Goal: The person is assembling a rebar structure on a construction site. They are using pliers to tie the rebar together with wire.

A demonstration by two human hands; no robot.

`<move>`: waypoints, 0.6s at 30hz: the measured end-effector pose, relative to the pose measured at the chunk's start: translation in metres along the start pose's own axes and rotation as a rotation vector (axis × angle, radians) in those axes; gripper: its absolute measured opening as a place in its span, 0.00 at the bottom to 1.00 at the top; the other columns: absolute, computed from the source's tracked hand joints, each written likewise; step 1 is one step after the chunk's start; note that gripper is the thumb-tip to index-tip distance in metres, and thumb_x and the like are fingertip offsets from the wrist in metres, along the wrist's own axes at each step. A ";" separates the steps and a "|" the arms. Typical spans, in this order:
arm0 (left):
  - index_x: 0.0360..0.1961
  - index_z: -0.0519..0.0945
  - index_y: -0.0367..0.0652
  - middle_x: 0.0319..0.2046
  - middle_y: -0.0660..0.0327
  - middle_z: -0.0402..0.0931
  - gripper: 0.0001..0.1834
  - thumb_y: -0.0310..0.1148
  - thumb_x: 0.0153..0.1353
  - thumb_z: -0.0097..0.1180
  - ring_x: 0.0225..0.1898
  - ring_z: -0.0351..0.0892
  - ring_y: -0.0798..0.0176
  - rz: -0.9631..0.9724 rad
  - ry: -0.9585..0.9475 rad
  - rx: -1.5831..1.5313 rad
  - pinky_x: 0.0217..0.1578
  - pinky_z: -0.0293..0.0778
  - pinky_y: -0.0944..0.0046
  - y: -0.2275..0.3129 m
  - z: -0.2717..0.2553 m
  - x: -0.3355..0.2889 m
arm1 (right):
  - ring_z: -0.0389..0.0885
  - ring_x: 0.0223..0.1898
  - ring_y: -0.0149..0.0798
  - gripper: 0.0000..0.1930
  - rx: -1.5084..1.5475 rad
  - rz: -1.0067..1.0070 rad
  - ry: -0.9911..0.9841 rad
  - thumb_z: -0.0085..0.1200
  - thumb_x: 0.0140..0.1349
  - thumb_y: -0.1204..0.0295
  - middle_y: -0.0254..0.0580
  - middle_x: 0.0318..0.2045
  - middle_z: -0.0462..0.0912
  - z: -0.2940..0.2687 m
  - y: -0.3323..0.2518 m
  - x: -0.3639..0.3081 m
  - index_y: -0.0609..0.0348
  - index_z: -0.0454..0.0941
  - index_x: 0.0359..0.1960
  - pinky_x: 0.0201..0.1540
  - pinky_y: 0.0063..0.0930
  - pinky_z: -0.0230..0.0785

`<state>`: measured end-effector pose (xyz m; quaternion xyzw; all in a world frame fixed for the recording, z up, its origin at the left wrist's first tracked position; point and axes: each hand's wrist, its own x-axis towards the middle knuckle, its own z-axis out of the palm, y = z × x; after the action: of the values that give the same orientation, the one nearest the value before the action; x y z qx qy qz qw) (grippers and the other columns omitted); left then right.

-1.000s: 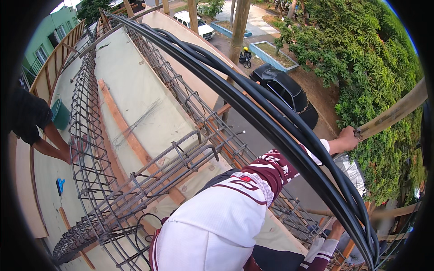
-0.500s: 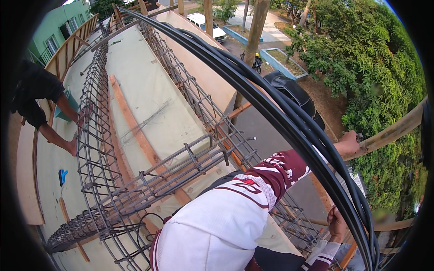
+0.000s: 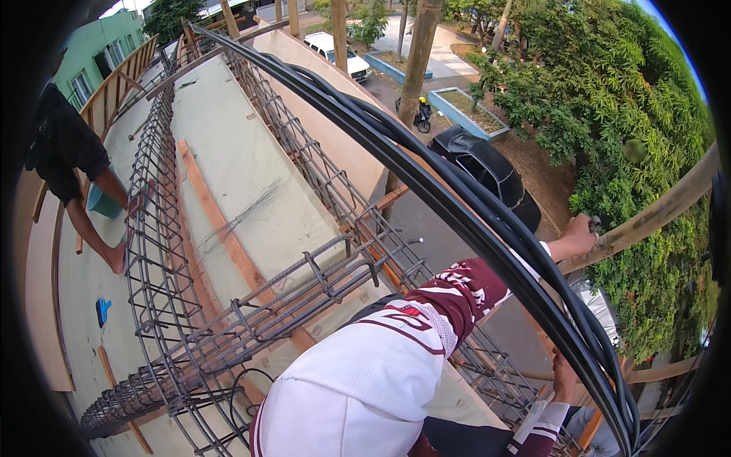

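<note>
My left hand [image 3: 576, 238], at the end of a maroon-and-white sleeve [image 3: 464, 297], is closed beside a round wooden pole [image 3: 662, 204] on the right. A small dark piece shows at its fingertips, too small to name. Lower down, my right hand [image 3: 563, 377] is raised behind a bundle of black cables [image 3: 487, 199], which hides most of its fingers. The cables arc across the view from the upper left to the lower right, in front of my left wrist.
Steel rebar cages [image 3: 156, 228] run over the pale deck [image 3: 221, 129], with wooden strips [image 3: 221, 221] and loose wires [image 3: 244, 217]. At left another person [image 3: 65, 145] stands by a green bucket [image 3: 106, 199]. A blue tool [image 3: 103, 311] lies near. Below are a dark car [image 3: 483, 171] and trees [image 3: 617, 114].
The view has shifted slightly, so most things sit a little further left. My left hand remains by the pole. More of my right hand is now behind the cables.
</note>
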<state>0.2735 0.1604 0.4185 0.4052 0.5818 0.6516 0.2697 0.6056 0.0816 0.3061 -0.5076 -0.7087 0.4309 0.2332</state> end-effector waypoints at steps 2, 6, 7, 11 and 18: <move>0.35 0.80 0.34 0.29 0.50 0.84 0.13 0.34 0.55 0.65 0.33 0.85 0.49 0.005 0.020 -0.016 0.35 0.78 0.54 -0.002 -0.003 0.005 | 0.71 0.28 0.20 0.08 -0.049 -0.211 0.116 0.55 0.70 0.73 0.30 0.29 0.78 0.008 -0.025 -0.019 0.62 0.80 0.45 0.30 0.18 0.62; 0.31 0.80 0.35 0.24 0.56 0.83 0.10 0.32 0.57 0.63 0.21 0.80 0.62 -0.102 -0.068 -0.264 0.22 0.74 0.61 0.003 -0.018 0.004 | 0.74 0.33 0.25 0.09 -0.143 -0.219 0.146 0.52 0.69 0.73 0.34 0.31 0.81 0.023 -0.059 -0.031 0.67 0.81 0.43 0.37 0.23 0.67; 0.30 0.80 0.35 0.23 0.57 0.82 0.09 0.31 0.58 0.63 0.18 0.77 0.66 -0.111 -0.125 -0.343 0.18 0.71 0.63 0.005 -0.020 0.001 | 0.76 0.33 0.27 0.10 -0.181 -0.142 0.255 0.53 0.68 0.73 0.37 0.31 0.82 0.022 -0.064 -0.036 0.68 0.81 0.43 0.39 0.25 0.69; 0.32 0.79 0.37 0.24 0.57 0.83 0.09 0.32 0.60 0.62 0.17 0.76 0.65 -0.093 -0.256 -0.329 0.18 0.68 0.64 0.012 -0.024 -0.003 | 0.80 0.36 0.39 0.11 -0.251 -0.107 0.241 0.54 0.67 0.70 0.45 0.33 0.84 0.018 -0.071 -0.050 0.65 0.82 0.43 0.42 0.33 0.72; 0.39 0.78 0.42 0.29 0.59 0.85 0.09 0.36 0.66 0.61 0.14 0.72 0.70 -0.234 -0.202 -0.281 0.10 0.55 0.72 0.030 -0.007 -0.001 | 0.84 0.39 0.52 0.11 -0.269 -0.097 0.500 0.54 0.65 0.68 0.52 0.35 0.86 0.019 -0.048 -0.053 0.60 0.84 0.43 0.45 0.44 0.73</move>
<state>0.2723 0.1503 0.4474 0.3564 0.4982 0.6466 0.4547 0.5855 0.0198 0.3427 -0.5899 -0.7036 0.1828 0.3514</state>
